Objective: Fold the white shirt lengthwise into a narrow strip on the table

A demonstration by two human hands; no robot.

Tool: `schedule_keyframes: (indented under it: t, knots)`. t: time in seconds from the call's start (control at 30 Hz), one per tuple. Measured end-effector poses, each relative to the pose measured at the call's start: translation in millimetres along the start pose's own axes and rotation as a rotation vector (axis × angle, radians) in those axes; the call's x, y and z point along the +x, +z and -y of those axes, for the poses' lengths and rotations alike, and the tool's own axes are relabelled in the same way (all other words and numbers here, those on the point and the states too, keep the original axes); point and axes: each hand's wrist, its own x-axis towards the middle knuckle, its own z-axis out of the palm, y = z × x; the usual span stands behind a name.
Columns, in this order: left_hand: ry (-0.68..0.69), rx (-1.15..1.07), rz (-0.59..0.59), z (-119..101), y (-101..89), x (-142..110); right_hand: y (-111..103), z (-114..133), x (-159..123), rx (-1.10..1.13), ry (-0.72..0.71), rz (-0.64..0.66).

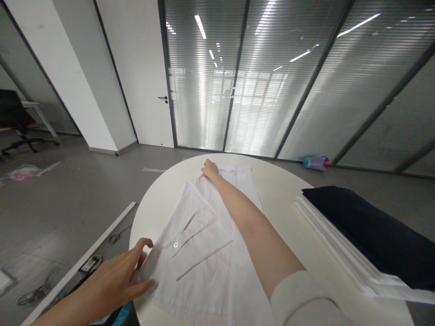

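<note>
A white cloth garment (217, 271) lies spread on the round white table, with a small round button and several narrow seams or slits on its left part. I cannot make out its exact kind. My right hand (210, 169) reaches to the far end, its fingers closed at the cloth's upper left corner. At the near left edge, my left hand (132, 271) has its thumb and fingers apart; the thumb rests near the cloth and the lower fingers are partly hidden. My right forearm covers part of the garment's right side.
On the right of the table (285, 185) sits a stack of folded white cloth (340, 253) with a dark folded cloth (367, 231) on top. Cables and a white strip (81, 262) lie on the floor at left. Behind stand glass partitions and a door (146, 81).
</note>
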Motion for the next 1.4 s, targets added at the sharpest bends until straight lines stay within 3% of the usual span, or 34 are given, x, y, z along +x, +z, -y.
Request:
schedule_keyframes:
  t: [0.3,0.47,0.6,0.73,0.87,0.97,1.13,1.4]
  knots:
    - [0.01,0.06,-0.019,-1,1.5,7,-2,-23,9,0.184,-0.024,-0.004]
    - [0.067,-0.13,-0.076,-8,-3.2,-1,-2,-26,9,0.304,-0.02,0.012]
    - [0.246,-0.266,-0.243,-35,-11.9,-2,-13,-38,11,0.429,0.018,0.003]
    - [0.511,-0.198,-0.384,-83,-11.3,4,-32,-67,7,0.54,0.073,-0.017]
    - [0.92,0.013,-0.297,-132,-2.7,10,-43,-105,-2,0.596,0.143,-0.028]
    - [1.104,0.186,-0.199,-159,6.1,16,-41,-125,-7,0.626,0.187,-0.027]
    - [1.182,0.333,-0.096,-177,25.0,27,-35,-136,-3,0.699,0.234,-0.058]
    - [1.275,0.303,-0.114,-172,31.9,32,-36,-142,4,0.8,0.264,-0.076]
